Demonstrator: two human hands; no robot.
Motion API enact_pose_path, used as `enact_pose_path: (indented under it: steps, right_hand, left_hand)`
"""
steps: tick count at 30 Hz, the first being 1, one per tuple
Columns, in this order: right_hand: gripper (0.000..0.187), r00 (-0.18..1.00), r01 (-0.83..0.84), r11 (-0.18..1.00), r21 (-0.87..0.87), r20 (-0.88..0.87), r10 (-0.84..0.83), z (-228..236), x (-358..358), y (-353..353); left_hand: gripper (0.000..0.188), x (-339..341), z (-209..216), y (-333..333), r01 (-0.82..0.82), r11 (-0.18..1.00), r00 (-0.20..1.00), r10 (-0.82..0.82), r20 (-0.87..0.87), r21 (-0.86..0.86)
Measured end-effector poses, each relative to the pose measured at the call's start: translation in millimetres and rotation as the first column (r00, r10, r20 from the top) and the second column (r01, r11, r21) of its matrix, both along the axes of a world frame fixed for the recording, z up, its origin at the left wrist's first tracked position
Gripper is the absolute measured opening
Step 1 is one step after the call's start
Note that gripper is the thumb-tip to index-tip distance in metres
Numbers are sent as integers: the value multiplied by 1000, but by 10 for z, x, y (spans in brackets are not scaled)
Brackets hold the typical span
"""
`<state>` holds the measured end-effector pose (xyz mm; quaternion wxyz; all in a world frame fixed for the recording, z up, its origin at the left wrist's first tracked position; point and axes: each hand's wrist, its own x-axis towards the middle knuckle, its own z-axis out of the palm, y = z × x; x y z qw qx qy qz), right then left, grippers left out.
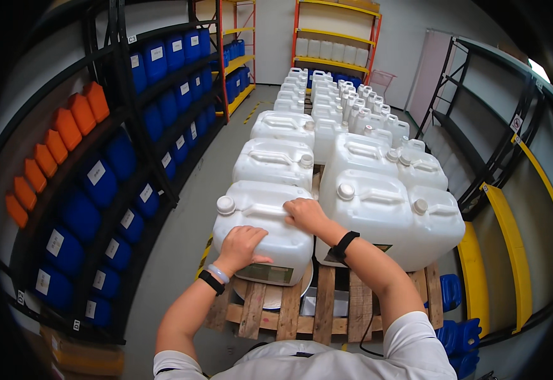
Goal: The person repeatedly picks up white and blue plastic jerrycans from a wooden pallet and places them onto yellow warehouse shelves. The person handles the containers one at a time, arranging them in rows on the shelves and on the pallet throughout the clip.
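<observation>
Head view looks down on a large translucent white jug (284, 242) at the near left end of a wooden pallet (285, 316), upright, with its screw cap (226, 204) on at the top left corner and a dark green label (264, 273) low on its front. Laid over the jug's near upper edge, the left hand (241, 247) is open, its thumb pointing right just above the label. The right hand (304, 214) bends its fingers over the right end of the jug's moulded handle (262, 209); whether they close around it cannot be told. Beneath the jug, a white round rim (241, 290) shows partly. More capped white jugs (371, 212) stand to its right and in rows behind. Along the left, a black shelf rack (153, 218) carries blue containers (83, 212) and a row of orange ones (67, 130).
</observation>
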<state>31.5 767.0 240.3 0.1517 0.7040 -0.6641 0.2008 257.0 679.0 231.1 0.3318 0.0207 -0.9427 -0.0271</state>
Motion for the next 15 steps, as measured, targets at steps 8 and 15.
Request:
enact_pose_path:
  steps: [8,15]
  right_hand:
    - [21,996,62,993,98,60,-68,-52,-15,9]
    - [34,977,19,981,194,204,-59,-21,0,138]
  left_hand:
    - [61,-14,-17,13,-4,1000,1000,4,21,-1]
    - [64,46,30,76,32,999,994,-32,101,3]
